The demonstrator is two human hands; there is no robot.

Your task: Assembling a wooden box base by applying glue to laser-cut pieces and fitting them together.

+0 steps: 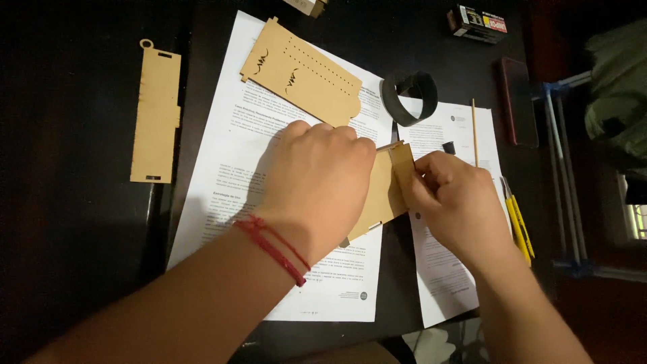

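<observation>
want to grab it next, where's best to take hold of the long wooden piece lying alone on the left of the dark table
Pinch the long wooden piece across its narrow width near the middle, coming from above. It lies flat and alone on the dark table, both long edges free. The small ring tab at its far end looks thin, so it is probably best avoided.

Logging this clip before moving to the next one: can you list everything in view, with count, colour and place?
flat laser-cut wooden panels: 2, tan, one top centre on paper, one far left
small wooden assembly: 1, tan, centre, between both hands
printed paper sheets: 2, white, under the work
dark tape ring: 1, grey-black, top centre
thin wooden stick: 1, tan, right
yellow-handled tool: 1, right edge of paper
dark table: 1, black
left hand: red string bracelet, pressing the assembly
right hand: grip pinching the assembly's upright piece
</observation>
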